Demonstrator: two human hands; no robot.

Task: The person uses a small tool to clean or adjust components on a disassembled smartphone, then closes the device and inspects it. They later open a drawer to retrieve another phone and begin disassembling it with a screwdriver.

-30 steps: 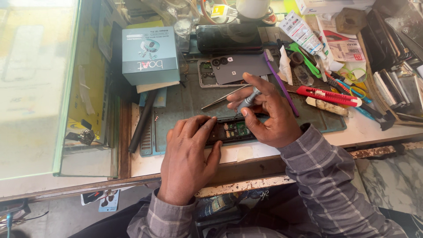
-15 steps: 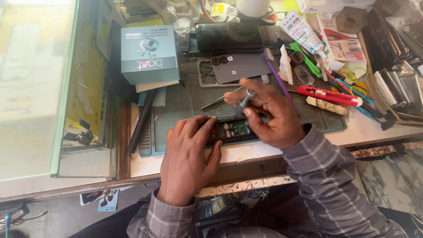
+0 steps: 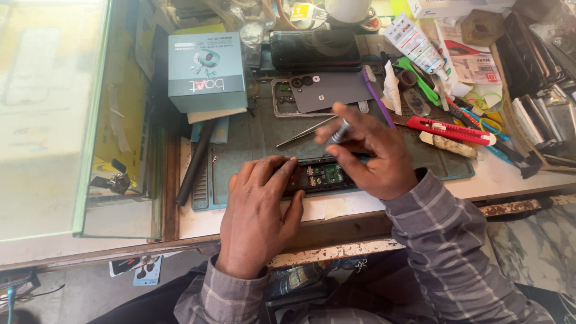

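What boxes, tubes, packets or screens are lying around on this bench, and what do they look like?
Teal box: back left, squarish, earbud picture on top.
Dark phone: behind the mat, black screen, unlit.
White tube: back right, coloured print.
Paper packet: right of the tube, white and red.

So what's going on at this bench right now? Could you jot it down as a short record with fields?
Setting: cluttered repair bench seen from above
Work surface: grey-green mat
Left hand: pressed flat on the opened phone, steadying it
Right hand: holds a small silver screwdriver over the phone
Phone state: back off, green circuit board showing
Behind the hands: tweezers, grey back cover, dark phone
To the right: red utility knife, green-handled tool, glue tube
To the left: teal box, glass pane
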